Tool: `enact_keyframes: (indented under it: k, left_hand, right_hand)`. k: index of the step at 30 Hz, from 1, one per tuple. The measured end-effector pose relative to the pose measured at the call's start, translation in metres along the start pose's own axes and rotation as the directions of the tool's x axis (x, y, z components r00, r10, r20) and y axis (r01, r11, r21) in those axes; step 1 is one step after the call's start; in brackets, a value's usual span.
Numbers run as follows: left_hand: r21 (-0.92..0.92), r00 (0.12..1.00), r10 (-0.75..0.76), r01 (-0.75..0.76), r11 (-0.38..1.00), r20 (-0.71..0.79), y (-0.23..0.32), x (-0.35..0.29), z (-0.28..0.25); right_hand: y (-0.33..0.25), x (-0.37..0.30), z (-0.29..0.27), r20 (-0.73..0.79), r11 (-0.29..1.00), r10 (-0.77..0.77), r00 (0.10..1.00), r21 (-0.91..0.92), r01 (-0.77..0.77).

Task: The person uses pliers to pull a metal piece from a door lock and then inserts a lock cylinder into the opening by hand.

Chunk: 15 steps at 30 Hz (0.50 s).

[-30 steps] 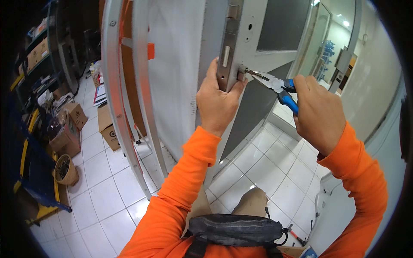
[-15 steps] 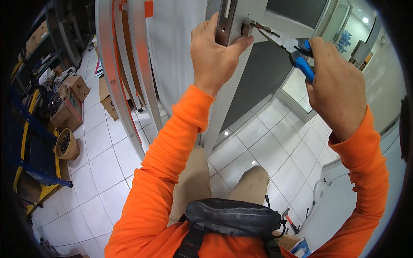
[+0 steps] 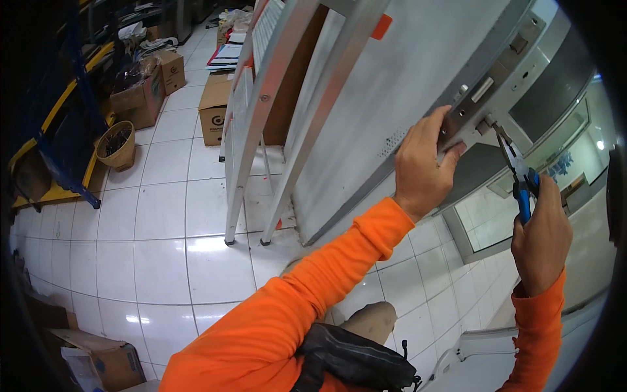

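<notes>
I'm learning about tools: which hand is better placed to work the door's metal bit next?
Probably the right hand: it grips the blue-handled pliers, their tips at the metal bit. The left hand holds the lock plate.

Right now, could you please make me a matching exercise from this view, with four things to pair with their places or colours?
Things:
1. left hand
2. pliers
3. ladder
4. basket

Places or colours:
A. silver-coloured, beside the grey door
B. gripped in the right hand
C. on the floor near the blue and yellow frame
D. at the door's edge, by the metal lock plate

Right pairs: 1-D, 2-B, 3-A, 4-C.
</notes>
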<state>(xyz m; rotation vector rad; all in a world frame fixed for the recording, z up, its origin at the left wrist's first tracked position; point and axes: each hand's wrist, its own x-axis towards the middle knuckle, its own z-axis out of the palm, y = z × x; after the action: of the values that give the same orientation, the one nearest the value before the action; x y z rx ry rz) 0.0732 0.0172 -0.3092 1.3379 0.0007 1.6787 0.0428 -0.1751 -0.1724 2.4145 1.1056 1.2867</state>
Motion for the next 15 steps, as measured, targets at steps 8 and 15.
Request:
enact_keyframes:
  k: [8, 15]
  left_hand:
    - [0.048, 0.999, -0.014, 0.012, 0.999, 0.041, 0.009, 0.021, 0.009]
    - [0.071, 0.993, -0.069, 0.062, 0.996, 0.096, 0.005, 0.042, 0.018]
  right_hand:
    - [-0.004, 0.002, -0.003, 0.023, 1.0, -0.001, 1.0, -0.016, 0.001]
    - [-0.009, 0.006, -0.002, 0.005, 0.997, 0.011, 1.0, -0.071, -0.01]
